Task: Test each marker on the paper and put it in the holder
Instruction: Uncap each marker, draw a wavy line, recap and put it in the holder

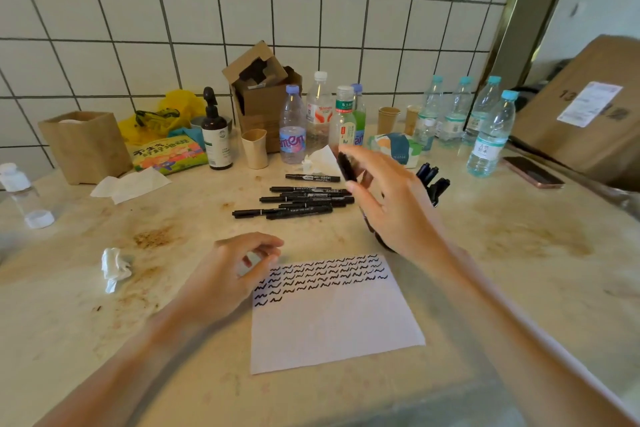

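Bare table lies open right of the paper. Behind it, loose markers, the holder and crowded bottles block the way.

A makeshift work corner in a tiled utility room or back kitchen.
White square wall tiles back a stained stone bench; water bottles, paper cups, a pump bottle and opened cardboard boxes crowd the far edge.
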